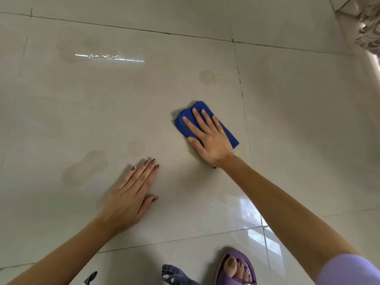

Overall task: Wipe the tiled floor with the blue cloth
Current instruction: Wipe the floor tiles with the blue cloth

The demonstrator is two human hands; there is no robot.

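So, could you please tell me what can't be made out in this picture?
Head view: the middle of the blue cloth is hidden under the right hand.
Head view: the patterned fabric at top right is cut off by the frame edge.
Head view: the grey item beside the purple sandal is cut off by the bottom edge.

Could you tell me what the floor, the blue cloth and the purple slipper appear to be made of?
Floor: probably glazed ceramic tile; glossy, reflecting light, with dark grout lines. Blue cloth: soft fabric, perhaps microfibre; matte, folded in layers under the right hand. Slipper: likely moulded rubber or foam; smooth purple strap.
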